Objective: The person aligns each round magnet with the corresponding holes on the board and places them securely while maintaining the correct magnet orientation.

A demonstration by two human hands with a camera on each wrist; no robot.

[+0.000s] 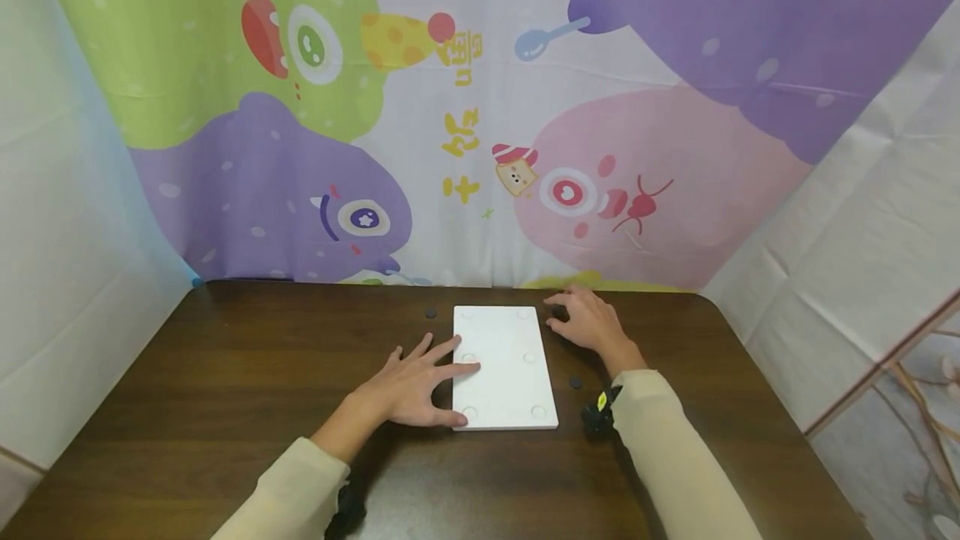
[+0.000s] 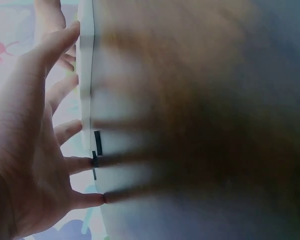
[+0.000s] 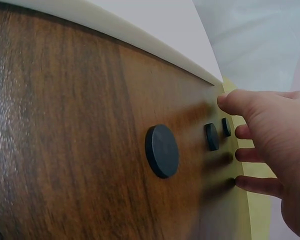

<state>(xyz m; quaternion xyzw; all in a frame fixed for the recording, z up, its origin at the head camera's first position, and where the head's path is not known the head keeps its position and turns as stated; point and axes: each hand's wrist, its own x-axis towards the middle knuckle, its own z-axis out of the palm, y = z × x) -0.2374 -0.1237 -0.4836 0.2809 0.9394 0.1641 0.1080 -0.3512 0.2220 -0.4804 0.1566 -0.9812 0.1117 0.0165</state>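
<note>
Near the middle of the brown tabletop [image 1: 187, 390], a flat white board [image 1: 504, 373] lies with its long sides running away from the person. Six round outlines show on its upper face, in two columns of three. The left hand [image 1: 411, 382] is spread wide, fingers straight and apart, at the board's left side: thumb, index and middle fingertips reach its edge or lie just over it, while the other two fingers point out past that edge over the tabletop.

The right hand [image 1: 590, 323] is beside the board's far right corner, its fingers loosely extended with a gap between thumb and index finger. Two small black discs [image 3: 212, 136] stand close by its fingertips; whether any finger touches them is hard to judge from the wrist view. A nearer disc [image 1: 576, 382] lies flat to the right of the board, well apart from the hand, and a far-left disc [image 1: 431, 313] rests just off the board's far left corner.

Both arms wear cream sleeves [image 1: 675, 432], with a dark device [image 1: 597, 419] at the right wrist. Behind the tabletop hangs a backdrop [image 1: 450, 248] printed with green, purple and pink cartoon figures turned sideways.
</note>
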